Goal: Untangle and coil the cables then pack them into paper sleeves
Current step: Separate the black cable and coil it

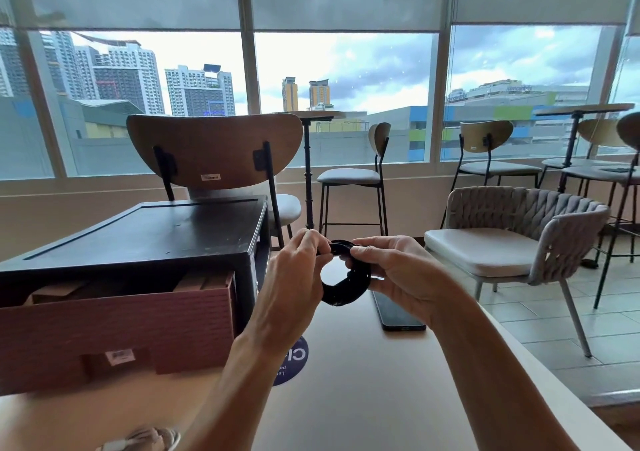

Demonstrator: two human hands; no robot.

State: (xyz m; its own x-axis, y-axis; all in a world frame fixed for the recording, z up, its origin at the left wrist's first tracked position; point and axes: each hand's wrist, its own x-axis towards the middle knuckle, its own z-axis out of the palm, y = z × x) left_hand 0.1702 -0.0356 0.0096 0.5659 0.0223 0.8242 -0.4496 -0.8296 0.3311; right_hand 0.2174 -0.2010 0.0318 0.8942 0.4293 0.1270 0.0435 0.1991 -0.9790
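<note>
- A white cable [145,440] is lying bunched at the table's near edge, at 7 o'clock from the hands.
- The beige table [363,398] is running away from the viewer. Its right edge is slanting from 5 o'clock up toward 2 o'clock, with tiled floor opening beyond it.
- A blue round sticker [298,357] is showing at 6 o'clock, partly hidden by the left forearm.
- The reddish drawer [138,322] is standing pulled out at 9 o'clock, crowding the left side. Brown paper sleeves [204,282] are lying inside, with only their tops showing.
- The left hand [298,277] and right hand [398,274] are hovering over mid-table, fingers curled, both pinching the black cable coil [349,288] between them at its top.
- A dark phone [398,312] is lying flat just under the right hand.
- The black cabinet [156,232] is housing the drawer at 10 o'clock.
- A wooden-backed chair [214,149] is standing behind it at 11 o'clock.
- A woven armchair [519,229] is sitting at 2 o'clock, well apart from the table.
</note>
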